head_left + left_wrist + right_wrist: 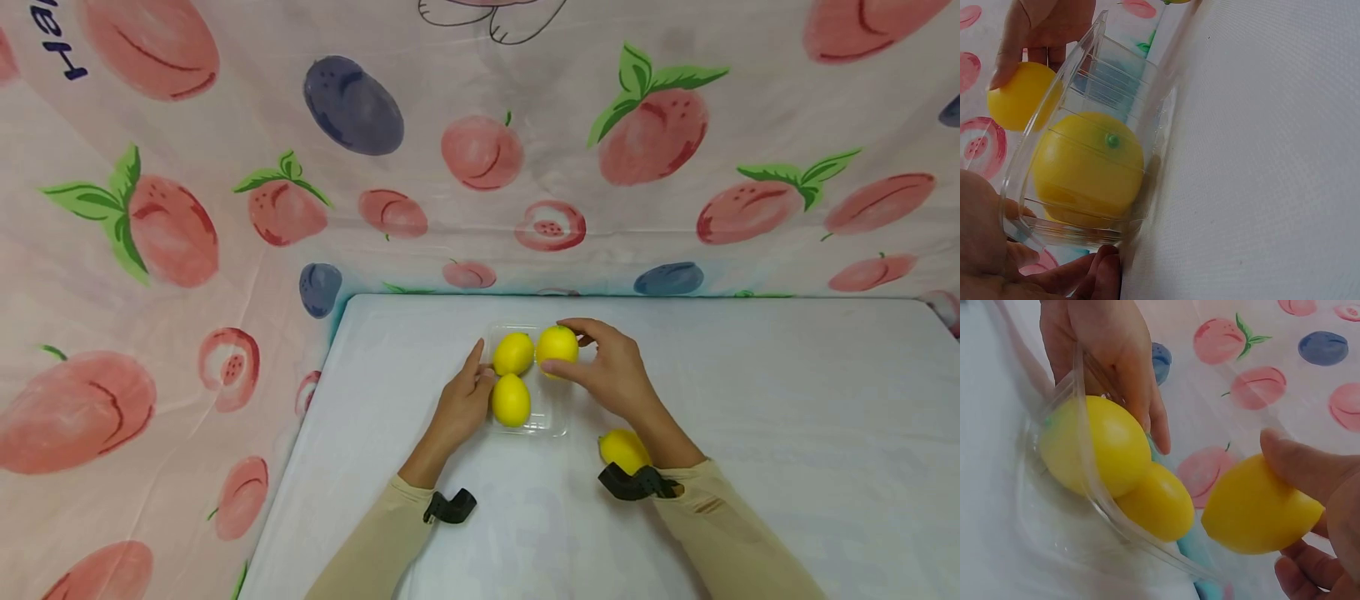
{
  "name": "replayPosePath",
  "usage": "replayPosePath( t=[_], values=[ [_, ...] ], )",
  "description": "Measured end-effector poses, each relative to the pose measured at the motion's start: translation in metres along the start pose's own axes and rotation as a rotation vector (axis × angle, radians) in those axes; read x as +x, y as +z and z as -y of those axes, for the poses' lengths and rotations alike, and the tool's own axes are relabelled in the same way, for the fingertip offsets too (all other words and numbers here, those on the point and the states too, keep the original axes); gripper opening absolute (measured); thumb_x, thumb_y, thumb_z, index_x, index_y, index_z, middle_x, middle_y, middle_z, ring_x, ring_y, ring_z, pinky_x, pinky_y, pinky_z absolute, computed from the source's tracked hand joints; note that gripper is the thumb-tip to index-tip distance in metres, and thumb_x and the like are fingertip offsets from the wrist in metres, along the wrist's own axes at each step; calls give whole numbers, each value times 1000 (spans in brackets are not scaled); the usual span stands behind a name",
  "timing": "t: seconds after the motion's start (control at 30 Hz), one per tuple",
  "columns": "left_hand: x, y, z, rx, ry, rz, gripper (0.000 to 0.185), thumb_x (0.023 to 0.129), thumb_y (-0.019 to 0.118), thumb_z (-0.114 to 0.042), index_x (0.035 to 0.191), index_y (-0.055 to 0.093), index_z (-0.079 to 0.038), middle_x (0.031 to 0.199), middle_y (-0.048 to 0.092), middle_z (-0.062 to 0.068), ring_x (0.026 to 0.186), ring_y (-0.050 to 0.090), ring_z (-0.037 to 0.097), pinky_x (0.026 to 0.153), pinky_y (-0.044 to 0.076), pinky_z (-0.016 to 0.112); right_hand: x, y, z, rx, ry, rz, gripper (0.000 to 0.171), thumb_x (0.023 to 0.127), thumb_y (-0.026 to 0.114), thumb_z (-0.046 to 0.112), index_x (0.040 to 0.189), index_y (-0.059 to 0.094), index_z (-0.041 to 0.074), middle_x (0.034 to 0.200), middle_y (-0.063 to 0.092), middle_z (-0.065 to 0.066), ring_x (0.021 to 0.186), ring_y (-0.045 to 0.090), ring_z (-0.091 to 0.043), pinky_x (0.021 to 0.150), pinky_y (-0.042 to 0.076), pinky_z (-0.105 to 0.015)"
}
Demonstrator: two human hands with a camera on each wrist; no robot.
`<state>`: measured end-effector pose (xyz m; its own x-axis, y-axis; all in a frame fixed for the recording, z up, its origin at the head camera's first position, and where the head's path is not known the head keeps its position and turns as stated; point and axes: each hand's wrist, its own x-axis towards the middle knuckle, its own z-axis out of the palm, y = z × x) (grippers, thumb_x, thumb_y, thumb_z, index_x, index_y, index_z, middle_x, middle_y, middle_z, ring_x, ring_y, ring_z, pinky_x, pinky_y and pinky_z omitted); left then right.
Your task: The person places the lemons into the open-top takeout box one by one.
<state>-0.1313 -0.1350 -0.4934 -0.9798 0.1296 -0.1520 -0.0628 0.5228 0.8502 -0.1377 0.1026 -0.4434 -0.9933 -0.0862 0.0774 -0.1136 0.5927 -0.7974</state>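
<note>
A clear plastic container [551,414] sits on the white table with two yellow lemons, one behind the other, along its left side. The rear lemon [513,355] lies beside the far left corner, and the front lemon [512,401] is closer to me. My left hand [463,406] grips the container's left wall, thumb at the rim and fingers low on the outside. Between thumb and fingers, my right hand [617,367] holds a third lemon [1257,509] over the container's far right part. In the right wrist view this lemon is above the rim, apart from the other two.
Another lemon [622,450] lies on the table [787,417] right of the container, partly behind the right wrist's black strap mount [633,483]. A similar black mount [452,506] is on the left wrist. Fruit-printed cloth [480,208] hangs behind and left of the table.
</note>
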Motion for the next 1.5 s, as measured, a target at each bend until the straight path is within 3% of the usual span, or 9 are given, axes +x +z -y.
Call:
replayPosePath(
  t=[0.33,0.63,1.0,1.3,1.5],
  values=[
    [-1,-2,0,-7,-1,2,60,109,42,-34,165,21,-28,142,60,7,123,56,26,111,44,48,6,17,2,-4,29,-42,67,81,86,42,138,61,16,138,62,-9,121,54,-34,99,48,-53],
    [-1,-2,1,-11,10,2,60,109,42,-34,165,21,-27,143,60,7,126,56,26,112,42,49,12,28,-1,-47,11,-88,66,81,88,37,136,62,11,133,65,-12,117,53,-34,98,46,-52],
    [-1,-1,1,-9,3,11,59,109,42,-34,164,21,-29,145,59,7,134,54,26,117,39,50,14,36,-2,-103,41,-87,65,82,86,36,138,60,14,138,61,-12,128,47,-35,102,36,-65],
    [-1,-1,1,-9,9,7,59,109,41,-34,164,21,-29,145,59,8,131,54,26,116,40,50,15,36,-6,-80,28,-90,66,82,86,37,138,60,13,138,60,-13,123,52,-36,102,42,-57],
    [-1,-1,1,-6,10,8,59,109,41,-34,164,21,-29,145,59,8,132,54,26,115,40,50,13,36,-8,-67,36,-96,61,88,79,42,139,61,14,139,61,-13,120,54,-34,102,45,-53]
  ],
)
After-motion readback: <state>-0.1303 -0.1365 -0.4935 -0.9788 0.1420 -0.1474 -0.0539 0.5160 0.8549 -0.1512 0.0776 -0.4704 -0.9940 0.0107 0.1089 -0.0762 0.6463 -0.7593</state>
